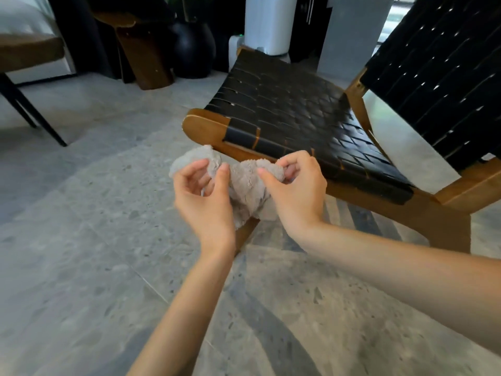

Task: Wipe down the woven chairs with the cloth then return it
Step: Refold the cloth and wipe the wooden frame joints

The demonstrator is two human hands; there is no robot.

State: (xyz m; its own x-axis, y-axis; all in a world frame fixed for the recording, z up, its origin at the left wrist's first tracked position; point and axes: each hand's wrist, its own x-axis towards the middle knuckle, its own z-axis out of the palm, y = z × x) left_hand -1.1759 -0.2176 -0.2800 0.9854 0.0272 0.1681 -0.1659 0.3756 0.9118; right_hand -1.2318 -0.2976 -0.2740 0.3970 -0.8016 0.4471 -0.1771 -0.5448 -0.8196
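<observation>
Your left hand [206, 196] and right hand [295, 191] each pinch the bunched beige cloth [248, 185] between thumb and curled fingers. You hold it in the air, just off the front edge of the woven chair [298, 112]. The cloth and your hands cover part of the chair's wooden front rail and one leg. Past the seat's far corner, a black vase [193, 50] stands on the stone floor [95, 240] beside a wooden stool [143, 55]. A white appliance [268, 23] stands behind them.
</observation>
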